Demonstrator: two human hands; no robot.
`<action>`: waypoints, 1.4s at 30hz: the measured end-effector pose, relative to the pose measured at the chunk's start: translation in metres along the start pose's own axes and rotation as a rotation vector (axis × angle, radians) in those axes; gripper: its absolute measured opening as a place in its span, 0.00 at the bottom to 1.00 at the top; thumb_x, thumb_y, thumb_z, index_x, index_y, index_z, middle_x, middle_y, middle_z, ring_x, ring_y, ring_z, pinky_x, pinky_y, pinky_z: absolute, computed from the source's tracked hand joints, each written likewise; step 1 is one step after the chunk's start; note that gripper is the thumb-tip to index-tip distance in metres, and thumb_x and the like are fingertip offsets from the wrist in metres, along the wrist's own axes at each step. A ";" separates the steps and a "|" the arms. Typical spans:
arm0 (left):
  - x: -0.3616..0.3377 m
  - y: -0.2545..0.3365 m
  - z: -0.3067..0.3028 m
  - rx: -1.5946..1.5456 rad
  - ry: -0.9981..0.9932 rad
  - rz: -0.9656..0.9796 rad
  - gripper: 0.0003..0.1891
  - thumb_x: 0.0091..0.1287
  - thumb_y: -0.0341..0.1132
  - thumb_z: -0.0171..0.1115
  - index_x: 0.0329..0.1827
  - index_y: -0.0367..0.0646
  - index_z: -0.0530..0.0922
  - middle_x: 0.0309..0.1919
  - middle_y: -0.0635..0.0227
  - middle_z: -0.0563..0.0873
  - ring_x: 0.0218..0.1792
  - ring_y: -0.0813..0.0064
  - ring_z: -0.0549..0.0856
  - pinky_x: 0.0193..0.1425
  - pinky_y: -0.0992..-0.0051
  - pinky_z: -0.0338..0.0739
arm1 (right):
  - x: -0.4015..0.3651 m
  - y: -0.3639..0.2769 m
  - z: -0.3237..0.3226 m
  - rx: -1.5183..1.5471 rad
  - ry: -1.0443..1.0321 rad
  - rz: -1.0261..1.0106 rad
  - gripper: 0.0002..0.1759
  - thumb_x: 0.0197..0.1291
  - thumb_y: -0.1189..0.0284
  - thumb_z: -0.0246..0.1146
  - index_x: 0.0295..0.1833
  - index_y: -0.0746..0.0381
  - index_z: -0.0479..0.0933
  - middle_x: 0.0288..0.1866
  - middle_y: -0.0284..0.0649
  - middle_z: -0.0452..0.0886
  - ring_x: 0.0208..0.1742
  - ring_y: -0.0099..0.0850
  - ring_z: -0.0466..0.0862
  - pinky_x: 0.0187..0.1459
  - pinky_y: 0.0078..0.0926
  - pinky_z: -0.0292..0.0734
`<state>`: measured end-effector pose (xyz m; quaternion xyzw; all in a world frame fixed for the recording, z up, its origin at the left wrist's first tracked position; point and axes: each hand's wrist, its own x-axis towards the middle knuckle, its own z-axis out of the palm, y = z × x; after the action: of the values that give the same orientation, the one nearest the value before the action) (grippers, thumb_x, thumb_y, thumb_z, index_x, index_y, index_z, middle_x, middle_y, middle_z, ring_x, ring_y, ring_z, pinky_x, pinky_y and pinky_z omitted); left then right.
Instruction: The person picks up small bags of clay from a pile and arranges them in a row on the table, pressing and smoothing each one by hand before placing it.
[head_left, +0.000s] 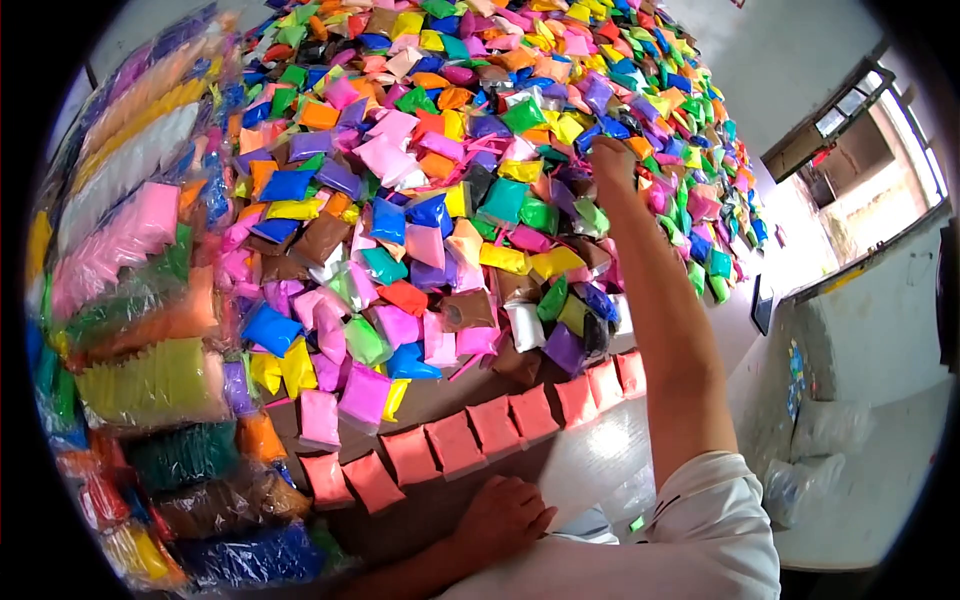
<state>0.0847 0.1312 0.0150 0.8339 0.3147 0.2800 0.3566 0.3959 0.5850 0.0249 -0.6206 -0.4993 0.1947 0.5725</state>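
My right arm stretches far over a big heap of small colourful plastic packets. My right hand is at the heap's right part, among blue, orange and purple packets; its fingertips are hidden. Near the front edge of the table my left hand rests with its fingers curled in and no packet showing in it. Just beyond it, a row of coral-red packets lies flat, side by side, running from the lower left up to the right under my right forearm. A pink packet lies between the row and the heap.
Clear bags of packets sorted by colour are stacked along the left, among them pink, olive and blue ones. A dark flat object lies at the table's right edge. Beyond are an open doorway and plastic bags on the floor.
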 end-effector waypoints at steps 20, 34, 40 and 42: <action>0.000 -0.002 0.004 -0.012 -0.004 0.041 0.10 0.60 0.38 0.70 0.29 0.45 0.78 0.31 0.68 0.83 0.35 0.65 0.82 0.42 0.62 0.74 | -0.052 -0.097 0.157 -0.517 -0.389 -0.247 0.34 0.66 0.43 0.49 0.71 0.48 0.72 0.80 0.49 0.60 0.75 0.53 0.68 0.74 0.56 0.60; 0.004 0.005 -0.004 0.001 -0.016 -0.009 0.10 0.61 0.37 0.69 0.26 0.46 0.78 0.30 0.68 0.83 0.32 0.63 0.82 0.40 0.60 0.73 | -0.174 -0.152 0.051 -0.024 -0.753 -0.176 0.13 0.64 0.66 0.65 0.46 0.65 0.85 0.39 0.42 0.88 0.40 0.29 0.86 0.44 0.31 0.80; 0.005 0.000 -0.001 -0.002 -0.028 -0.010 0.10 0.60 0.38 0.70 0.26 0.46 0.78 0.29 0.68 0.83 0.33 0.63 0.82 0.39 0.60 0.74 | -0.027 -0.025 0.027 -0.127 -0.322 -0.268 0.24 0.62 0.67 0.67 0.64 0.62 0.77 0.39 0.45 0.89 0.37 0.33 0.88 0.39 0.32 0.81; 0.005 0.001 -0.004 0.015 -0.089 -0.041 0.10 0.60 0.38 0.70 0.25 0.46 0.78 0.29 0.68 0.83 0.33 0.63 0.83 0.40 0.61 0.74 | -0.008 -0.040 0.007 0.010 -0.306 -0.052 0.30 0.62 0.73 0.66 0.71 0.63 0.71 0.36 0.38 0.86 0.33 0.23 0.82 0.34 0.24 0.76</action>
<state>0.0854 0.1357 0.0196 0.8416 0.3178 0.2327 0.3697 0.3705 0.5761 0.0569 -0.5676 -0.5955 0.2744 0.4978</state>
